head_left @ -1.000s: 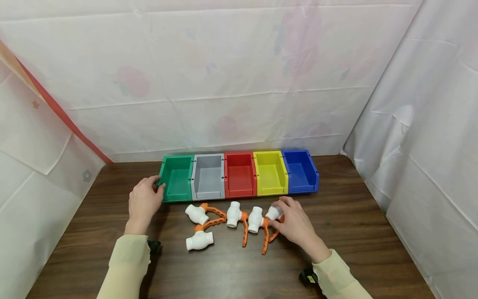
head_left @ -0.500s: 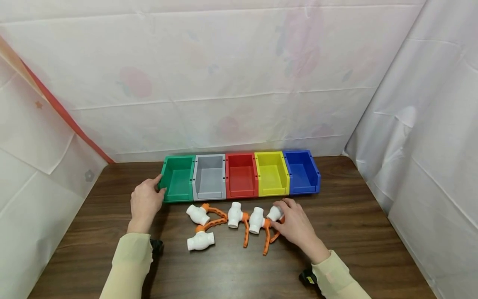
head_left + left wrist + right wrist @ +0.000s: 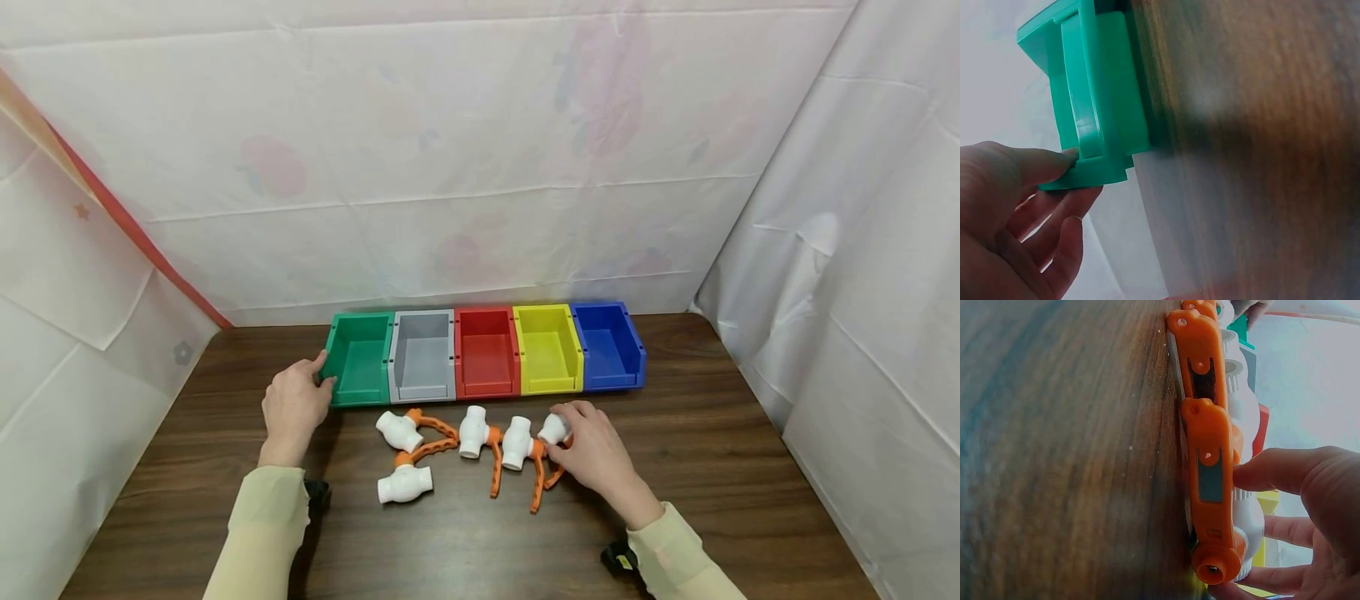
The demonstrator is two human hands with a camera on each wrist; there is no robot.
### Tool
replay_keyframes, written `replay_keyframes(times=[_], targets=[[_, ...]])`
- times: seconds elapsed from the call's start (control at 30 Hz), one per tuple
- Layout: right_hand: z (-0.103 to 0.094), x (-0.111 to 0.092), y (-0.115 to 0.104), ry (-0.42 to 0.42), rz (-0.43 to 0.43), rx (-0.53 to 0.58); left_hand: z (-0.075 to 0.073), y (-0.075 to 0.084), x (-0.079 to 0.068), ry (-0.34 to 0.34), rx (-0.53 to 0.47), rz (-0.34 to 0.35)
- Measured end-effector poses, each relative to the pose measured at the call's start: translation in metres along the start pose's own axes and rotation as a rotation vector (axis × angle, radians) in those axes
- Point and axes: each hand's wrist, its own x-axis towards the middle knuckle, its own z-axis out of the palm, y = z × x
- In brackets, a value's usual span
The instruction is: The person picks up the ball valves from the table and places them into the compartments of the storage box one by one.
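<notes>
At the left end of a row of bins, my left hand pinches the side wall of the green bin. In the left wrist view, the thumb lies over the bin's front corner and the other fingers are outside it. My right hand holds the rightmost white ball valve between thumb and fingers, and partly hides it. That valve lies on the table, its orange handle in full sight in the right wrist view. Close to its left is another ball valve with an orange handle.
Further left lie three more ball valves, one upright in line and two whose handles meet. Behind them stand a grey bin, a red bin, a yellow bin and a blue bin, side by side near the curtain.
</notes>
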Motion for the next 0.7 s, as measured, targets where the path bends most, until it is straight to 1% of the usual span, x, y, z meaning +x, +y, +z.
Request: replay_keyframes(times=[0.23, 0.53, 0.7], targets=[[-0.0021, 0.0007, 0.0009, -0.004, 0.001, 0.017, -0.0008, 0.0008, -0.0005, 0.004, -0.008, -0.020], [-0.0045, 0.0008, 0.0025, -0.026, -0.007, -0.013, -0.0029, 0.0011, 0.0015, -0.014, 0.000, -0.007], [-0.0085, 0.0019, 0.0039, -0.002, -0.032, -0.005, -0.0029, 0.0007, 0.0021, -0.021, 0.004, -0.011]])
